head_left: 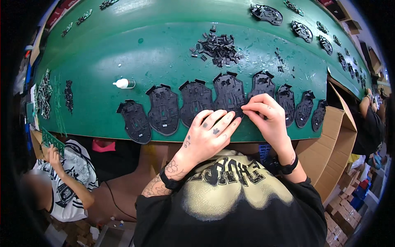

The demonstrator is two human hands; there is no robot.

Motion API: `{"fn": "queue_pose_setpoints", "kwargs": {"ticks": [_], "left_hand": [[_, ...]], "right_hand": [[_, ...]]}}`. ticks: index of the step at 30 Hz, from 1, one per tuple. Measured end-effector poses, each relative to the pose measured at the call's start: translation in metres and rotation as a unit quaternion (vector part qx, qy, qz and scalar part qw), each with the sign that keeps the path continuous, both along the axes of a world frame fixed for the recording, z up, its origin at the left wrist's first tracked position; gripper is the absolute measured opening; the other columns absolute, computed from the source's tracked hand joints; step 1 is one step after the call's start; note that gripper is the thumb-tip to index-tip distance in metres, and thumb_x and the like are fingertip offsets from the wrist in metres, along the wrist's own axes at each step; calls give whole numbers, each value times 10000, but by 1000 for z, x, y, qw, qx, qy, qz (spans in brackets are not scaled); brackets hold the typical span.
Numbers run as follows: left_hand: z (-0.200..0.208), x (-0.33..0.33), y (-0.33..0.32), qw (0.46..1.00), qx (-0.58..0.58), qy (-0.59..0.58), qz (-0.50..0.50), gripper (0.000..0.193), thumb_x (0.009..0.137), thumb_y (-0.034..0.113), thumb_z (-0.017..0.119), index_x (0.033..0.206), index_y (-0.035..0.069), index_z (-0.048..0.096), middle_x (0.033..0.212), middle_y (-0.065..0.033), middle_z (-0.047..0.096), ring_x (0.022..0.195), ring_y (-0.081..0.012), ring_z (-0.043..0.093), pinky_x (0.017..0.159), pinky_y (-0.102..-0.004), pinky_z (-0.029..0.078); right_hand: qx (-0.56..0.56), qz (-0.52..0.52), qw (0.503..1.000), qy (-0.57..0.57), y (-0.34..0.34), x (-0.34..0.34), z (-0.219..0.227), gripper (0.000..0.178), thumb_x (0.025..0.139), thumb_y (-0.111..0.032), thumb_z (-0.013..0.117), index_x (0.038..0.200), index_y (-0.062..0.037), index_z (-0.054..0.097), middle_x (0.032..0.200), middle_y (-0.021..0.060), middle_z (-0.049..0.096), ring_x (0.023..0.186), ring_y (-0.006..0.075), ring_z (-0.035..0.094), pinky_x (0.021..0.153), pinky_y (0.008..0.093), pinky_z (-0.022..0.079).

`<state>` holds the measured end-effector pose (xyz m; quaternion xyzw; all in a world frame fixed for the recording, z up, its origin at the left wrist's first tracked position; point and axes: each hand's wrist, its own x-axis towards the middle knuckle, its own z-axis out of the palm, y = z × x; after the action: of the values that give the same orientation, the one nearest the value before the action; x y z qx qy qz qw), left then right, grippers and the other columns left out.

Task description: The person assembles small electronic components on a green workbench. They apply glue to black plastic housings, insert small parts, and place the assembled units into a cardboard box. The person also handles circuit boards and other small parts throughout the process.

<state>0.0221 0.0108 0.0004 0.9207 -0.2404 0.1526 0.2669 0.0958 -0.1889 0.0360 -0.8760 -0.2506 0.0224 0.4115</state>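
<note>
A row of several black plastic mouse base shells lies along the near edge of the green work table. My left hand lies flat with fingers spread on the lower end of the middle shell. My right hand pinches at the same spot, thumb and forefinger together beside my left fingertips; whether a small part is between them is hidden. A heap of small black plastic pieces sits behind the row.
A small white glue bottle lies left of the row. More black shells line the far right edge. An open cardboard box stands at my right. Another person holds a green circuit board at lower left; green boards pile nearby.
</note>
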Motion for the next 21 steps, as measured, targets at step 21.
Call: {"fn": "queue_pose_setpoints", "kwargs": {"ticks": [21], "left_hand": [[-1,2,1,1000,-14,4,-7,444,727,116,708,1168,163,702,1211,-3,620,1104,-182,575,969,-399,422]], "right_hand": [[-101,39,994,-22,15,6,8,139,774,-6,699,876,-36,609,872,101,562,862,299,591,756,394,492]]}}
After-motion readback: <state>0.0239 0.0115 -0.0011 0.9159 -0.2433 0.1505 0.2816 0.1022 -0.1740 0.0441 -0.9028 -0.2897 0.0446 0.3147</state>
